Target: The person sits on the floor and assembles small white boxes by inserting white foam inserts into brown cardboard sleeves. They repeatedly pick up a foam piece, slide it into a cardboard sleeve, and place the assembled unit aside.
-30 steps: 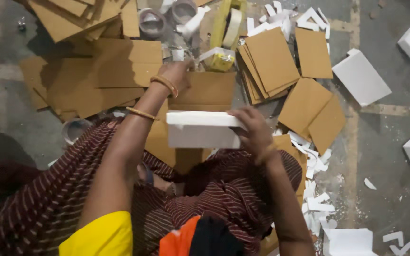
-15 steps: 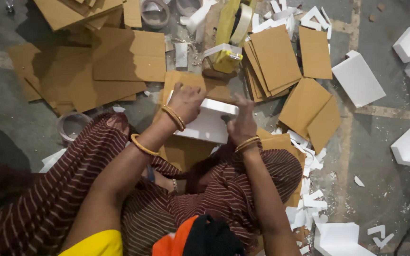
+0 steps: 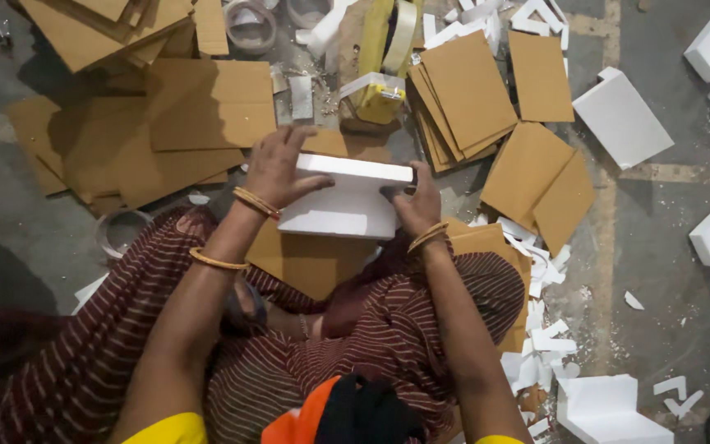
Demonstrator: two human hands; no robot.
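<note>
Both hands are gripping the white foam block (image 3: 347, 201) over her lap: left hand (image 3: 277, 168) at nine o'clock, right hand (image 3: 417, 201) at three. Keeping pressure light and even should be sparing its crumbly edges.

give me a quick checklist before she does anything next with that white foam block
1. Both hands on the white foam block: ok, left hand on its left end, right hand on its right.
2. Block in one piece: ok, no break shows.
3. Cardboard sheet lies under the block on the lap: ok.
4. Yellow tape dispenser close ahead: ok.
5. Floor around tidy: not ok, foam scraps litter the right side.
6. Block's underside: cannot tell, hidden.
</note>
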